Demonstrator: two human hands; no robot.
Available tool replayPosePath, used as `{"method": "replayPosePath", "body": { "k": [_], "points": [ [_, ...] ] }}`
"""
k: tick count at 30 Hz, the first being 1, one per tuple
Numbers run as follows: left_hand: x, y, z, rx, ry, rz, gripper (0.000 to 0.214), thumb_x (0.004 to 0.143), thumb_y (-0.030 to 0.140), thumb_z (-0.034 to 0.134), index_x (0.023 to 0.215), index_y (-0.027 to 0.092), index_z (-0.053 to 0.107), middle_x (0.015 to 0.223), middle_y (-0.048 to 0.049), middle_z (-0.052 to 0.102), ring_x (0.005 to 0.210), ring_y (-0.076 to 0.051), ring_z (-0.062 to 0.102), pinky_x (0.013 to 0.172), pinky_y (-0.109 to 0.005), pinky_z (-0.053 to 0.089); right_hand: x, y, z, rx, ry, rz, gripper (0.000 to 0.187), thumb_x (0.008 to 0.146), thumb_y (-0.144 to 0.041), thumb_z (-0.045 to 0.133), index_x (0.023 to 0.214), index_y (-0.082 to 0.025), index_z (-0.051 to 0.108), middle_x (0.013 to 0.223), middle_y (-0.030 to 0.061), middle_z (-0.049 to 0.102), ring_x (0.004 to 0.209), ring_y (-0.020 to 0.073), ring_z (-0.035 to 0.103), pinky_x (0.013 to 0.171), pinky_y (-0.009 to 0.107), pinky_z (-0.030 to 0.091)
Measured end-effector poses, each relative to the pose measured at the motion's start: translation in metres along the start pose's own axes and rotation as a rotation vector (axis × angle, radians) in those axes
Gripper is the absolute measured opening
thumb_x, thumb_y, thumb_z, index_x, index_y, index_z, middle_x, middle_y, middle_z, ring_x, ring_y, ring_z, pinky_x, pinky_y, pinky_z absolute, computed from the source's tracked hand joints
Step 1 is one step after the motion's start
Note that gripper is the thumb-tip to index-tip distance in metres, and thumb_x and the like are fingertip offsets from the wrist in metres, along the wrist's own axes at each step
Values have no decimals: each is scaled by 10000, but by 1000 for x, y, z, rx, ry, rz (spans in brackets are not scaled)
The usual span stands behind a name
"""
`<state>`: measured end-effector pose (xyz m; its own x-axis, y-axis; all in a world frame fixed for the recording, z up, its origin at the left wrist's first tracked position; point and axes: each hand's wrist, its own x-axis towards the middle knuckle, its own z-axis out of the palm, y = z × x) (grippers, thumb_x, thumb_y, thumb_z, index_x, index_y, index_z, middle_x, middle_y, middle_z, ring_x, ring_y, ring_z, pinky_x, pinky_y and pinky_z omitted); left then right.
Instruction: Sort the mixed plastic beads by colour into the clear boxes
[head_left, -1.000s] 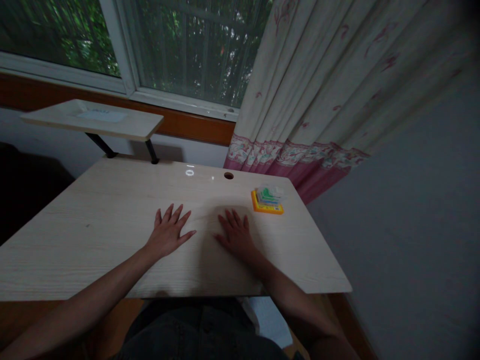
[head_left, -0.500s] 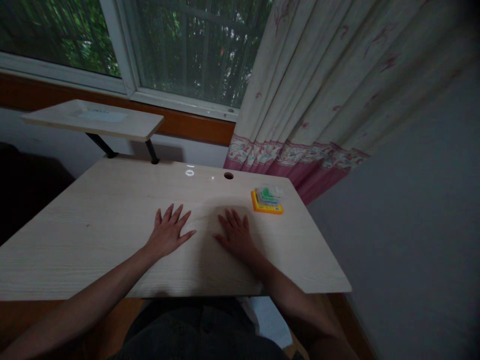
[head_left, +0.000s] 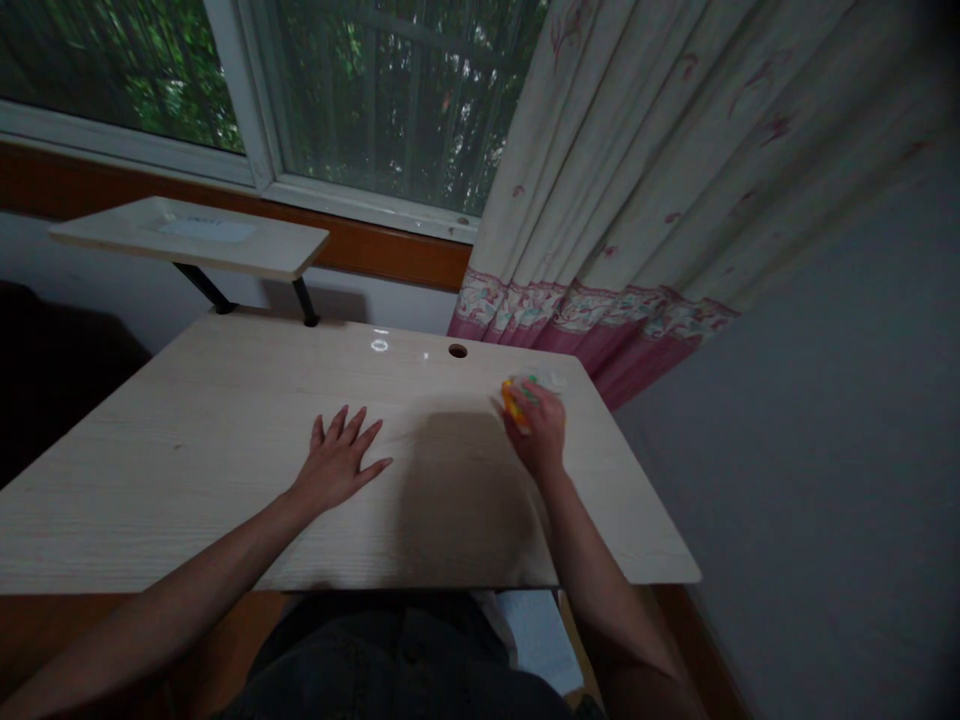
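My left hand [head_left: 335, 465] lies flat on the light wood-grain desk [head_left: 225, 450], its fingers spread and nothing in it. To the right, my right hand [head_left: 541, 432] reaches over a small yellow pack with clear and green plastic pieces on it [head_left: 514, 404]. That hand covers most of the pack; only its yellow left edge and bits of clear and green plastic show. The fingers are bent and smeared by motion, so I cannot tell whether they grip the pack or only touch it.
A raised shelf [head_left: 195, 240] on black legs stands at the back left, a paper sheet on it. Near the back edge is a round cable hole [head_left: 457, 351]. A floral curtain [head_left: 600, 200] hangs behind, beside the window [head_left: 390, 100]. A wall [head_left: 810, 420] rises on the right.
My right hand has left its flat resting place on the desk and moved right and slightly forward, over the yellow pack. The left hand stays where it was.
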<state>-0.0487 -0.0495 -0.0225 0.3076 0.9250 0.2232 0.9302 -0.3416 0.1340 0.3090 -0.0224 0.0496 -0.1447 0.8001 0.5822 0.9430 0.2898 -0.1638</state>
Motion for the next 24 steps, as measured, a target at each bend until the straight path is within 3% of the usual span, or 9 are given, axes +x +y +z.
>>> {"method": "replayPosePath", "body": {
  "k": [2,4,7,10,13,17,19,21,24],
  "points": [
    [0,0,-1,2,-5,0,694,904,705,393,1475,312,435,1593,-67,318,1492,-372,164,1177,-633,68,21,27,-20,-46,69,60,521,933,-479,498,1371,-201,540,1456,142,481,1364,291,415,1125,536,357],
    [0,0,-2,5,-9,0,699,902,710,392,1476,314,433,1592,-69,321,1490,-374,169,1176,-630,74,36,53,-34,-67,28,61,556,915,-493,528,1394,-212,515,1466,144,473,1353,298,425,1123,560,353],
    [0,0,-1,9,-2,7,697,906,708,386,1476,311,433,1594,-77,316,1489,-376,172,1173,-631,77,47,82,-43,-2,-85,30,489,922,-467,528,1323,-192,583,1360,145,581,1256,278,529,1085,522,418],
    [0,-1,1,7,10,18,694,910,702,387,1473,301,439,1591,-94,319,1484,-388,181,1161,-649,80,50,98,-43,96,-136,29,439,932,-458,522,1220,-153,649,1236,153,663,1113,256,623,1008,466,494],
    [0,-1,1,-15,28,32,693,906,690,420,1465,282,453,1576,-118,341,1474,-403,205,1153,-668,82,54,98,-42,140,-47,54,434,894,-491,582,1142,-153,695,1153,166,696,1042,254,647,975,447,508],
    [4,5,-13,-120,73,117,624,930,575,490,1478,285,424,1583,-120,327,1469,-369,248,1179,-638,67,60,54,-38,299,137,19,436,841,-515,654,1151,-212,697,1152,122,699,1075,262,640,990,477,501],
    [11,12,-23,-272,75,186,626,936,526,512,1505,311,362,1588,-98,322,1459,-341,286,1195,-603,115,60,15,-31,407,68,-65,412,836,-491,675,1164,-242,695,1155,98,704,1078,251,647,979,451,514],
    [21,22,-33,-533,47,212,695,921,512,551,1530,286,303,1573,-112,343,1423,-309,358,1181,-519,263,57,-27,-21,500,-33,-181,376,829,-465,701,1152,-274,701,1137,74,719,1058,230,660,951,408,530],
    [37,36,-37,-1031,49,115,731,904,480,593,1526,253,283,1495,-144,439,1300,-280,507,1066,-441,435,51,-80,-3,576,-145,-327,365,827,-419,725,1164,-281,695,1127,54,732,1037,206,673,941,372,531]
  ]
}}
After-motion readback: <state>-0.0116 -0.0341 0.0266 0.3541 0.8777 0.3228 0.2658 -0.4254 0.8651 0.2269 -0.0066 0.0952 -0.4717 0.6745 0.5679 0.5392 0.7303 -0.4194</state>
